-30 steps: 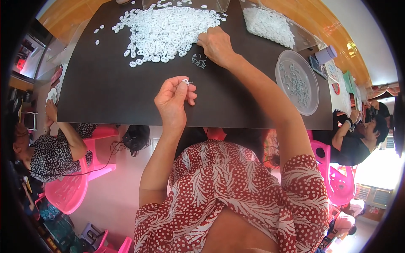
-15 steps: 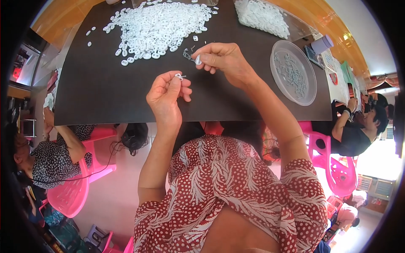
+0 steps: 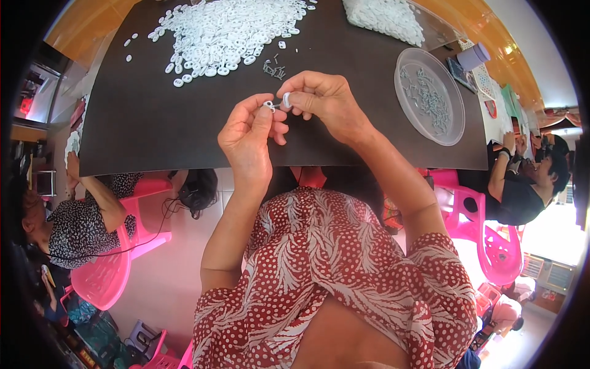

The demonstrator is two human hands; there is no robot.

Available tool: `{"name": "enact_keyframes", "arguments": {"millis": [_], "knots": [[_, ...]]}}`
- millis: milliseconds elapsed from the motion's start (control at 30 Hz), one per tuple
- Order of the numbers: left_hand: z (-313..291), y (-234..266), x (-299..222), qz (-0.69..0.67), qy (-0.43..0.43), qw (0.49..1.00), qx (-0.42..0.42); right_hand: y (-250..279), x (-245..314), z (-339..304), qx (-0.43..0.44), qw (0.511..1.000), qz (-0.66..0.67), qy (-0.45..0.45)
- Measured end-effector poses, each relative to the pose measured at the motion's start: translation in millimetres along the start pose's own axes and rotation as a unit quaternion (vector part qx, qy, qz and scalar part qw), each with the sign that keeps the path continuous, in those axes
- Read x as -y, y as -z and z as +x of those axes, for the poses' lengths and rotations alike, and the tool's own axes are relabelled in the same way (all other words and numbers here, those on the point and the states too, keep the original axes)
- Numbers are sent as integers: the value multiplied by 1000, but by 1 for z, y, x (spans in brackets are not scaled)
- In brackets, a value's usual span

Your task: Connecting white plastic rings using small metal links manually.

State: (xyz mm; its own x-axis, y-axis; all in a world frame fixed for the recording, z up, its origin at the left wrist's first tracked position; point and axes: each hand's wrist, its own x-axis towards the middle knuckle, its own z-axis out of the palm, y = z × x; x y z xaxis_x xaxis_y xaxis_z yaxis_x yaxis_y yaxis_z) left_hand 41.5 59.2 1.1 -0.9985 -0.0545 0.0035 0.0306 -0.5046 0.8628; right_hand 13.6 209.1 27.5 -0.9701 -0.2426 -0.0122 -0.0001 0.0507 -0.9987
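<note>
Head view: left hand (image 3: 247, 134) is pinching a white plastic piece (image 3: 268, 105) with a screw (image 3: 276, 106), right hand (image 3: 327, 101) gripping a white oval piece (image 3: 286, 99), both likely light, stiff, best held by rims.

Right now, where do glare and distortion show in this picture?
Head view: the bright opening at right is washed out white, and the orange wall glints; head view: the left edge of the table bows outward; head view: black fills the corners.
</note>
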Motion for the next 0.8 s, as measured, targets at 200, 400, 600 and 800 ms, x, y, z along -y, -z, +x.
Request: {"name": "enact_keyframes", "arguments": {"millis": [200,400,600,800], "knots": [[-6,1,-1,7,5,1000,10,0,-3,-6,-30,999,-26,2],[-9,-3,0,29,0,1000,6,-3,-9,-9,-56,998,-14,31],[-10,-2,1,33,9,999,-4,-11,-4,-11,-95,995,12,18],[-12,-4,0,17,30,999,-14,-11,-7,-13,-83,996,14,6]]}}
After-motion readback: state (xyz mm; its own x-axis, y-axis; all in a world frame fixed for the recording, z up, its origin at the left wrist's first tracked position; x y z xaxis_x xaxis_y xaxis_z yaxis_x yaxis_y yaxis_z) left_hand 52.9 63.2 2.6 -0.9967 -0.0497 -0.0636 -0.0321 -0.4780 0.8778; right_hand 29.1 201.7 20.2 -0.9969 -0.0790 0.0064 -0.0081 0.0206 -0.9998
